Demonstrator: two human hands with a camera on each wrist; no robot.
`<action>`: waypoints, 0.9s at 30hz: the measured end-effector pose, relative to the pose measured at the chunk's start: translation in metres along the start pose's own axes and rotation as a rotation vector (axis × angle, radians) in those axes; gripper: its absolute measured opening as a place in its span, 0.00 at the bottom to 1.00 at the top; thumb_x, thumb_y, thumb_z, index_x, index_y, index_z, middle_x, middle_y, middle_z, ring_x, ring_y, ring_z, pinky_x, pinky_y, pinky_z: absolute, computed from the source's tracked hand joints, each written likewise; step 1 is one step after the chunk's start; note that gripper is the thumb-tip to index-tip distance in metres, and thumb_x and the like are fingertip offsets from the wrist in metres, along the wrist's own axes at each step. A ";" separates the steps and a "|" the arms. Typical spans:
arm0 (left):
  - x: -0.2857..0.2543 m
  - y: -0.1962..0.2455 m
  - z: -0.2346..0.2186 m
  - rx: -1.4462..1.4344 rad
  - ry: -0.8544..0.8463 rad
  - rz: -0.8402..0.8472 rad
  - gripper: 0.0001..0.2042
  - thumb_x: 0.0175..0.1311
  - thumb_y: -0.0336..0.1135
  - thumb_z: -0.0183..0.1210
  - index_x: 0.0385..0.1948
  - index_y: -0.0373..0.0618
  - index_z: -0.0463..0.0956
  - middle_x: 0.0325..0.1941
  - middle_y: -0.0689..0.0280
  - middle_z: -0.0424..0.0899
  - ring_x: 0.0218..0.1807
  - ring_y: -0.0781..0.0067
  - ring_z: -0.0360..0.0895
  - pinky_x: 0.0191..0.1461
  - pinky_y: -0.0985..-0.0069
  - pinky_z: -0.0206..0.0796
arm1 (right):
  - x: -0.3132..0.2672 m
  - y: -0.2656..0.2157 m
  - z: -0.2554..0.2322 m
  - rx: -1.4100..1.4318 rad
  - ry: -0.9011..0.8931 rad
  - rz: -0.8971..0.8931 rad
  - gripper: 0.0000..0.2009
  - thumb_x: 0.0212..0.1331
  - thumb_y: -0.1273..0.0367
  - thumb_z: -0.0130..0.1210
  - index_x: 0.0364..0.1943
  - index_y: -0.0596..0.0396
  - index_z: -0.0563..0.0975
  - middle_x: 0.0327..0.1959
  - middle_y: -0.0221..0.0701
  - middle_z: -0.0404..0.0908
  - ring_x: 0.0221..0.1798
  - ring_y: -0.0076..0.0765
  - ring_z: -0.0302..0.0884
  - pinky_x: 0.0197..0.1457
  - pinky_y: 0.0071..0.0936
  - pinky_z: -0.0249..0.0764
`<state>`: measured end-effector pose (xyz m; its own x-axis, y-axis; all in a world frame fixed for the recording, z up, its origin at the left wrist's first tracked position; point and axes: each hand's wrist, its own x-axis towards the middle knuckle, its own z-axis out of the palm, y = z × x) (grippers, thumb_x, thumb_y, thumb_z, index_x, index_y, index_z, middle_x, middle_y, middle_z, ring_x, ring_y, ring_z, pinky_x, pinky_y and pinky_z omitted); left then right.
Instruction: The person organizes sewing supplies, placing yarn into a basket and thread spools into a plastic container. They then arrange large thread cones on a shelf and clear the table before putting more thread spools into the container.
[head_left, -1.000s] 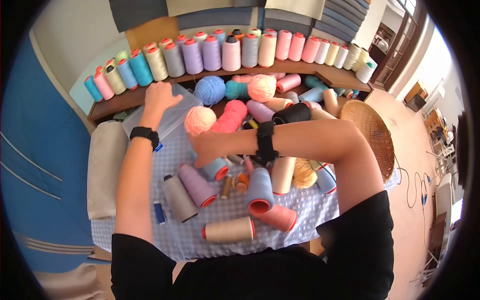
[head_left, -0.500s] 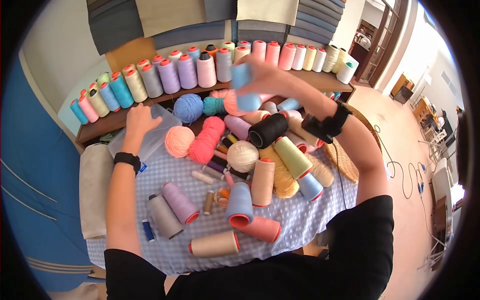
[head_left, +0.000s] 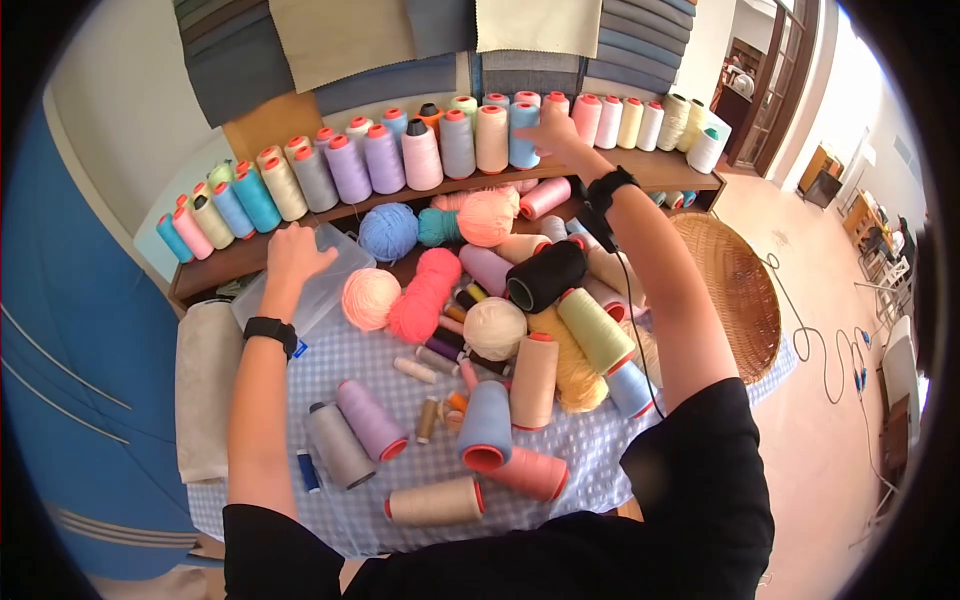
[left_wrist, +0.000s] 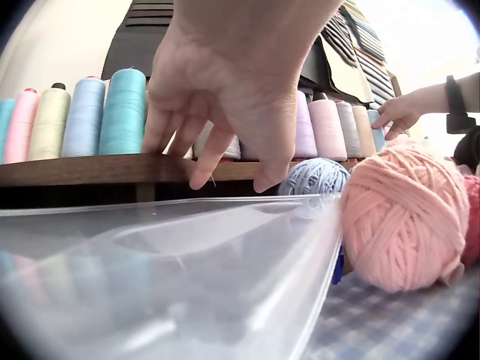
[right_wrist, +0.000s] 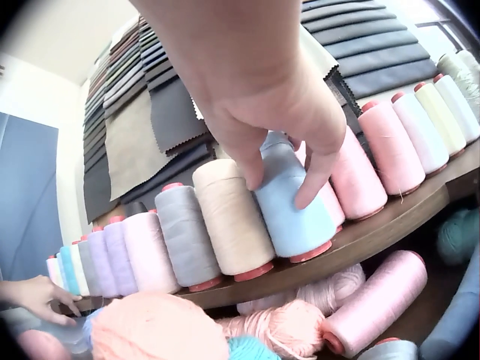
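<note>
My right hand (head_left: 562, 136) grips a light blue thread cone (right_wrist: 289, 214) from above, thumb and fingers round its upper part. This cone stands upright at the shelf's front edge, beside a beige cone (right_wrist: 232, 221) on its left. Pink cones (right_wrist: 356, 180) stand to its right. At the left, my left hand (head_left: 295, 258) reaches over a clear plastic box (left_wrist: 165, 270), its fingers loosely bent at the shelf edge and holding nothing. A blue yarn ball (head_left: 388, 232) and a peach yarn ball (left_wrist: 405, 214) lie to the right of that hand.
Cones of many colours line the curved wooden shelf (head_left: 655, 172). Below, a checked cloth (head_left: 345, 525) bears loose cones, small spools and yarn balls, including a black cone (head_left: 546, 277). A wicker basket (head_left: 735, 285) leans at the right; folded grey fabric (head_left: 210, 390) lies left.
My right hand has lifted the light blue cone from the table, swung it up over the pile and brought it upright onto the shelf. My left hand has stayed near the plastic box.
</note>
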<state>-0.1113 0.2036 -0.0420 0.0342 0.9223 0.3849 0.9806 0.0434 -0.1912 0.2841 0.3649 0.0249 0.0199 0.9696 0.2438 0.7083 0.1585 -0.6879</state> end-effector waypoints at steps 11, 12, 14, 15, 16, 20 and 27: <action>-0.001 -0.001 0.003 0.012 0.034 0.020 0.24 0.42 0.53 0.63 0.25 0.36 0.80 0.31 0.51 0.79 0.34 0.52 0.79 0.39 0.62 0.72 | -0.087 -0.015 -0.042 -0.550 -0.798 -0.378 0.18 0.45 0.65 0.61 0.44 0.53 0.77 0.32 0.37 0.79 0.37 0.34 0.76 0.37 0.31 0.73; -0.001 -0.001 0.004 0.006 0.028 0.025 0.24 0.42 0.53 0.63 0.25 0.36 0.80 0.31 0.51 0.79 0.34 0.52 0.79 0.39 0.62 0.72 | -0.095 -0.008 -0.042 -0.551 -0.803 -0.369 0.18 0.45 0.65 0.61 0.44 0.53 0.77 0.32 0.37 0.79 0.37 0.34 0.76 0.37 0.31 0.73; -0.001 -0.001 0.003 -0.006 0.018 0.005 0.24 0.42 0.53 0.62 0.26 0.36 0.80 0.32 0.51 0.79 0.36 0.52 0.79 0.40 0.62 0.72 | -0.106 0.006 -0.038 -0.744 -1.069 -0.380 0.28 0.42 0.62 0.62 0.53 0.50 0.70 0.45 0.37 0.77 0.45 0.37 0.76 0.43 0.33 0.74; -0.002 0.000 0.002 -0.008 0.019 0.007 0.24 0.42 0.53 0.62 0.26 0.36 0.80 0.32 0.51 0.79 0.36 0.52 0.79 0.40 0.62 0.72 | -0.111 0.012 -0.038 -0.745 -1.066 -0.377 0.28 0.42 0.62 0.62 0.53 0.50 0.70 0.45 0.37 0.77 0.45 0.37 0.76 0.43 0.33 0.74; -0.003 0.000 0.001 -0.015 0.016 0.004 0.23 0.41 0.53 0.62 0.26 0.36 0.80 0.32 0.51 0.79 0.36 0.52 0.79 0.41 0.62 0.72 | -0.114 0.016 -0.039 -0.612 -1.064 -0.361 0.30 0.39 0.64 0.64 0.52 0.52 0.71 0.45 0.37 0.77 0.47 0.37 0.75 0.45 0.33 0.73; -0.005 0.000 0.000 -0.008 0.043 0.009 0.23 0.41 0.52 0.62 0.26 0.36 0.80 0.33 0.51 0.79 0.36 0.52 0.79 0.41 0.62 0.72 | -0.118 0.014 -0.037 -0.577 -1.114 -0.301 0.36 0.31 0.69 0.71 0.50 0.58 0.65 0.47 0.41 0.74 0.52 0.40 0.71 0.52 0.33 0.69; -0.006 0.000 0.000 -0.011 0.020 -0.011 0.24 0.40 0.53 0.62 0.26 0.36 0.80 0.33 0.51 0.79 0.35 0.52 0.79 0.40 0.62 0.72 | -0.137 0.029 -0.038 -0.429 -0.945 -0.618 0.37 0.26 0.64 0.74 0.48 0.57 0.67 0.43 0.40 0.76 0.46 0.44 0.75 0.47 0.36 0.70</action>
<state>-0.1112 0.1982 -0.0440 0.0276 0.9139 0.4051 0.9829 0.0489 -0.1774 0.3286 0.2296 -0.0030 -0.8022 0.5338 -0.2676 0.5960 0.7428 -0.3050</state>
